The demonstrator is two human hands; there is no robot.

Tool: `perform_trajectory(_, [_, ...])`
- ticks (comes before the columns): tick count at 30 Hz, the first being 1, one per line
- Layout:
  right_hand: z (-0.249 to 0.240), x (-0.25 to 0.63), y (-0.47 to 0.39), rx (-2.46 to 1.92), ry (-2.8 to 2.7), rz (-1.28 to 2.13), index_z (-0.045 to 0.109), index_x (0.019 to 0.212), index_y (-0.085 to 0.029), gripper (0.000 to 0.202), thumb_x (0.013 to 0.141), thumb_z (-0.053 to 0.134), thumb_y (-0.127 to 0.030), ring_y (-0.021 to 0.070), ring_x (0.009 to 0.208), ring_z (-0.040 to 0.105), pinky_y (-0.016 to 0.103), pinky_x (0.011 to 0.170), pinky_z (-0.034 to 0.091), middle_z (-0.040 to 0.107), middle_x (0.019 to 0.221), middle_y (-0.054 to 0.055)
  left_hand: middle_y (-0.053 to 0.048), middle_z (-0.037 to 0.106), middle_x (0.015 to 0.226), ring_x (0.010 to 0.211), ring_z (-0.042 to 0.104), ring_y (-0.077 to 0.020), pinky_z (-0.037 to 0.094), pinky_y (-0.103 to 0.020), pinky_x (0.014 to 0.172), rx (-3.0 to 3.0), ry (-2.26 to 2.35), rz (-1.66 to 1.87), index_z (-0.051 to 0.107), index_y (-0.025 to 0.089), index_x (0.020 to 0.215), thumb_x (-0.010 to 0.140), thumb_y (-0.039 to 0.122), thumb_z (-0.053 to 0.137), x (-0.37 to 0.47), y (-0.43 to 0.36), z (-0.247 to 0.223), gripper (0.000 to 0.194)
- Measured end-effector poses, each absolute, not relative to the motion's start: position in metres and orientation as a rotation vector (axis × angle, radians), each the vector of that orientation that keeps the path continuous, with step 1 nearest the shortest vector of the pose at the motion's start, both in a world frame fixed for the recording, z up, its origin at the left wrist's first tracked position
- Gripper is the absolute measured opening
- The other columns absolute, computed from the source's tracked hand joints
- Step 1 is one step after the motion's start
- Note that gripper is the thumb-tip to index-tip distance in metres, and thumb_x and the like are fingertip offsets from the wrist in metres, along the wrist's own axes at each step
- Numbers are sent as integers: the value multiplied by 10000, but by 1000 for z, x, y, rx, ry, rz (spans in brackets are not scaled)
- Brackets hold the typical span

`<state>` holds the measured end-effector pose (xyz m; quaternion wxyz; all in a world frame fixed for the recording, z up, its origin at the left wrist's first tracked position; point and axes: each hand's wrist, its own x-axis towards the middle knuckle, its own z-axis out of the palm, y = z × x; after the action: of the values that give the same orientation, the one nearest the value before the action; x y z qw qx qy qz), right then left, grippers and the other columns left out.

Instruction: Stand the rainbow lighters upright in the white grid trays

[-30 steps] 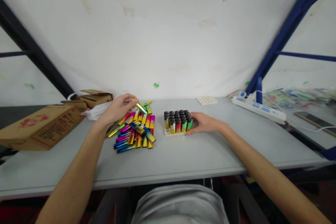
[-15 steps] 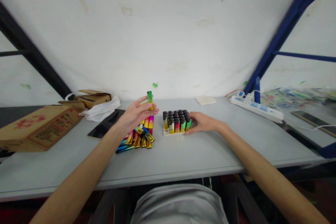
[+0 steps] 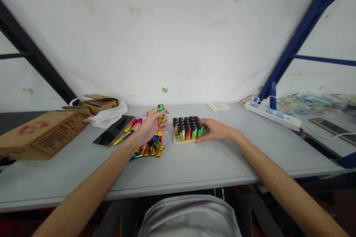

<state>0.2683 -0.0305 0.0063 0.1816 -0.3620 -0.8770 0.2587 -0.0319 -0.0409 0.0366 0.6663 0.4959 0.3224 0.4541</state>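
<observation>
My left hand [image 3: 153, 123] is closed around a green and yellow lighter [image 3: 160, 113], held upright above a heap of shiny, multicoloured lighter-sized pieces [image 3: 151, 149]. My wrist hides part of that heap. To the right, black-topped lighters [image 3: 188, 129] stand in close rows in a pale holder [image 3: 178, 141]. The near row shows clear, red and green bodies. My right hand [image 3: 213, 129] grips the holder's right end, thumb at the near corner and fingers behind; the fingertips are partly hidden by the lighters.
A dark phone [image 3: 112, 133] lies left of the heap. Beyond it are a white plastic bag [image 3: 107, 116] and cardboard boxes [image 3: 41, 133]. An empty white grid tray [image 3: 218, 106] sits by the wall, and a power strip [image 3: 272, 114] lies on the right.
My left hand has lowered the lighter a little and curled its fingers around it. More of the phone and the pieces beside it shows. My right hand has stayed put.
</observation>
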Motion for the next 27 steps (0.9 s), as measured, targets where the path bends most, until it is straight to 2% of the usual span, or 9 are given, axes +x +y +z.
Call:
perform_trajectory(2, [7, 268, -31, -1021, -2475, 730, 695, 1159, -174, 657, 678, 858, -589, 295, 970, 659, 392, 883, 521, 733, 1083, 89, 51, 382, 592, 471, 368, -96, 333, -217, 439, 1070, 738, 992, 543, 192, 840, 920, 527, 538, -32, -41, 39, 345])
perform_trajectory(4, [7, 268, -30, -1021, -2473, 729, 698, 1152, -174, 656, 672, 862, -590, 297, 969, 661, 392, 883, 520, 735, 1080, 88, 43, 341, 582, 463, 328, -100, 318, -224, 425, 1037, 730, 991, 491, 197, 729, 940, 583, 431, -33, -41, 41, 443])
perform_trajectory(7, [5, 268, -29, -1017, -2467, 725, 694, 1165, -175, 675, 662, 867, -592, 300, 973, 662, 392, 884, 520, 735, 1080, 87, 42, 305, 583, 464, 286, -100, 285, -212, 419, 1019, 718, 1009, 429, 204, 665, 943, 482, 401, -32, -43, 43, 394])
perform_trajectory(12, [4, 269, -28, -998, -2477, 720, 697, 1159, -174, 672, 668, 859, -602, 304, 991, 658, 395, 901, 518, 736, 1086, 87, 45, 284, 578, 458, 266, -96, 266, -199, 421, 1055, 730, 1030, 423, 192, 646, 919, 334, 372, -27, -48, 46, 312])
perform_trajectory(18, [5, 269, -29, -995, -2467, 745, 701, 1160, -180, 664, 669, 861, -596, 301, 985, 660, 396, 901, 520, 739, 1084, 83, 50, 285, 574, 441, 261, -87, 238, -188, 421, 1070, 742, 1007, 443, 182, 666, 941, 356, 352, -27, -47, 44, 338])
perform_trajectory(22, [5, 268, -30, -996, -2461, 739, 699, 1172, -179, 667, 670, 864, -586, 299, 977, 663, 392, 890, 521, 739, 1098, 84, 56, 346, 572, 441, 301, -88, 273, -197, 437, 1113, 739, 973, 500, 182, 780, 938, 465, 430, -28, -46, 39, 332])
perform_trajectory(25, [5, 268, -30, -1014, -2461, 733, 700, 1158, -175, 657, 674, 859, -591, 290, 957, 661, 382, 874, 523, 742, 1082, 80, 54, 434, 568, 475, 410, -115, 374, -232, 499, 1236, 702, 1044, 496, 202, 862, 913, 439, 530, -24, -46, 35, 245])
perform_trajectory(27, [5, 268, -30, -1030, -2464, 733, 701, 1148, -174, 654, 675, 855, -599, 286, 947, 660, 378, 864, 525, 744, 1066, 77, 32, 521, 606, 552, 514, -140, 443, -263, 576, 1384, 709, 1097, 497, 205, 857, 920, 445, 558, -23, -46, 35, 256])
